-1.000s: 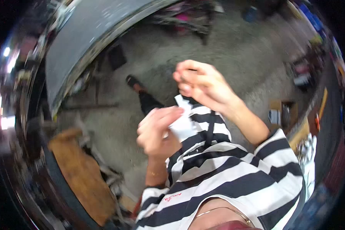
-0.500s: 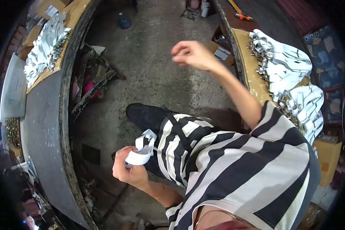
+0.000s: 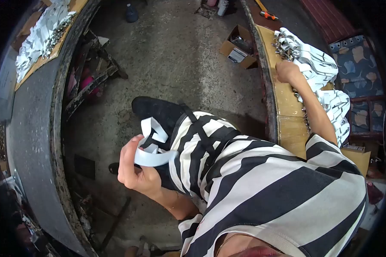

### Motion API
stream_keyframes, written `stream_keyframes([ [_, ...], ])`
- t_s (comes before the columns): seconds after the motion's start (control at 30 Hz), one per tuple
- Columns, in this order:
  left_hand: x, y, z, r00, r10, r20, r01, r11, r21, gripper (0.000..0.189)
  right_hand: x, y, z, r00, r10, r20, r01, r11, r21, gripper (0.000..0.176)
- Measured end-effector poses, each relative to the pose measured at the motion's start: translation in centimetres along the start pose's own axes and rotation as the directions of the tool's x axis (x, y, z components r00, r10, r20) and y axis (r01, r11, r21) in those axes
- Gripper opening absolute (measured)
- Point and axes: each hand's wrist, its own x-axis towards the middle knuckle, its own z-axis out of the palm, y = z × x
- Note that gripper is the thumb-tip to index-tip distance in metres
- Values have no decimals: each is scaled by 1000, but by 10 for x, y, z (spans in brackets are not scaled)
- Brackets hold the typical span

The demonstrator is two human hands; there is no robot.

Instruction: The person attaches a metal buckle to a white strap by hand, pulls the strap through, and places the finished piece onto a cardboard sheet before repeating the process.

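Note:
My left hand [image 3: 135,169] is closed around a looped white strap [image 3: 156,158], held in front of my dark trousers and shoe. Part of the strap curls up above the fingers. Out to the right, my right hand [image 3: 288,72] is at the edge of a pile of white straps [image 3: 315,60] with metal fittings along their near ends. Its fingers are curled, and whatever they grip is hidden. Another bundle of white straps [image 3: 336,109] lies just nearer to me on the same cardboard-covered bench [image 3: 287,126].
On the left runs a long dark bench [image 3: 32,124] carrying more white straps [image 3: 43,34]. A cardboard box [image 3: 239,48] stands on the floor by the right bench. An orange-handled hammer [image 3: 268,15] lies farther back. A dark bottle [image 3: 131,13] stands on the floor.
My right hand has moved from over the floor to the straps on the right bench. My left hand has shifted slightly left, still holding the strap. The view has turned right.

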Motion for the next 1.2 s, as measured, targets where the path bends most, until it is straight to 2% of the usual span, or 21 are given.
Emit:
stream_keyframes([
  [0.1,-5,-2,-9,999,-23,-23,24,998,51,29,-6,-37,-54,999,26,21,-25,998,-56,22],
  [0.17,-4,-2,-10,996,-16,-87,22,997,72,32,-15,-70,-83,994,-96,-60,94,995,-26,24],
  [0.2,-2,2,-11,992,36,-120,-14,984,179,33,-10,-86,-88,947,-286,-148,308,938,157,24],
  [0.23,-1,6,-14,985,88,-151,-40,953,301,35,-5,-107,-95,849,-459,-263,525,793,310,24],
  [0.3,-7,13,-19,978,23,-209,64,913,402,40,-3,-168,-94,592,-603,-535,773,239,587,25],
  [0.4,-14,14,-23,944,63,-324,83,905,418,32,5,-243,-75,347,-722,-599,847,-34,531,13],
  [0.5,-22,26,-29,905,-25,-426,175,932,317,24,-1,-294,-55,294,-831,-472,630,-202,749,14],
  [0.53,-25,25,-31,898,21,-440,144,930,339,28,-9,-307,-59,251,-891,-379,441,-243,864,13],
  [0.6,-35,23,-31,907,59,-418,103,930,354,32,-29,-328,-64,110,-958,-265,87,-256,963,11],
  [0.63,-37,22,-30,922,99,-375,48,931,362,32,-38,-329,-70,-14,-979,-204,80,-205,976,16],
  [0.7,-43,24,-21,943,96,-319,14,945,326,30,-67,-322,-91,-230,-932,-280,-543,-116,832,36],
  [0.77,-54,25,-17,972,0,-234,78,943,323,26,-76,-328,-102,-259,-835,-486,-737,-154,658,53],
  [0.8,-59,26,-16,973,-76,-219,135,954,269,24,-76,-334,-103,-171,-866,-470,-710,-223,668,52],
  [0.87,-70,28,-10,970,-149,-193,191,956,223,21,-75,-341,-100,-25,-898,-438,-387,-396,833,41],
  [0.9,-76,28,-2,905,-264,-333,290,957,31,18,-75,-344,-96,39,-904,-427,-224,-424,878,37],
  [0.97,-87,18,4,769,-451,-453,339,888,-309,26,-76,-341,-97,40,-888,-458,-169,-458,873,33],
  [1.03,-70,22,12,635,-682,-362,338,667,-664,31,-78,-340,-97,34,-870,-492,-109,-493,863,29],
  [1.07,-63,23,10,622,-754,-212,407,543,-735,38,-78,-341,-97,33,-860,-509,-65,-511,857,28],
  [1.1,-60,18,9,662,-749,-27,409,391,-825,42,-76,-342,-97,30,-852,-523,-20,-524,852,27],
  [1.17,-61,9,13,665,-742,83,375,235,-897,42,-74,-342,-100,-34,-880,-474,49,-475,879,29],
  [1.2,-58,4,12,695,-717,59,387,303,-871,38,-75,-345,-101,11,-874,-487,-28,-487,873,28],
])
